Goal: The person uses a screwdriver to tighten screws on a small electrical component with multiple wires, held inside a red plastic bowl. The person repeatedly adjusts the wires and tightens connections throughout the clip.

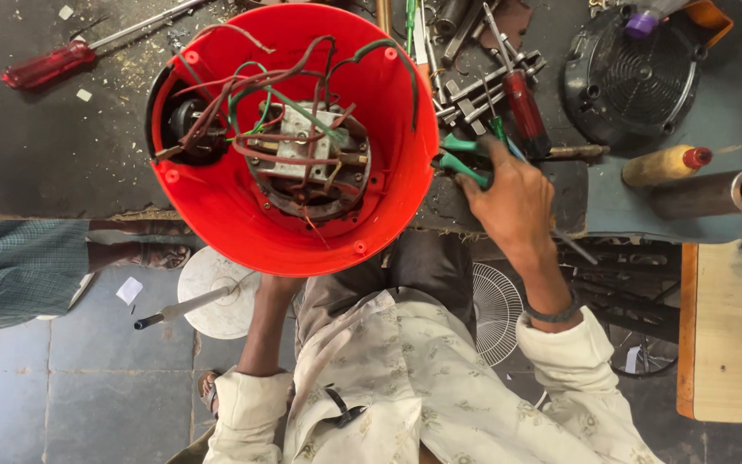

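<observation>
Dark and littered with chips and dust, a worn workbench (53, 163) fills the upper half of the frame, with grey floor tiles seen below it. At centre right, the right hand (513, 202) is laid on the bench edge with its fingers closed around the green handles of a pair of pliers (461, 159), the wrist bent back and the forearm running down to a cream patterned sleeve. The left hand itself is hidden beneath a red plastic housing (216, 215), so its grip cannot be told; only the left forearm (264, 331) is seen rising straight up to the underside, and the housing appears to be propped by it at the bench edge, upper centre of the frame. The housing is already open and turned with its hollow toward the camera: a metal motor block (311, 163) is exposed inside, draped with loose red, green and brown wires (255, 99), and a dark round part sits against the left inner wall. Judged from this, the opening-up is done, while the wiring remains loose and nothing is closed up again. Just above the right hand lie a red-handled screwdriver (524, 107) and a heap of metal tools; a second red screwdriver (49, 64) lies at upper left. A black round grille (637, 82) rests at upper right, and another person's sandalled foot is seen at left.
</observation>
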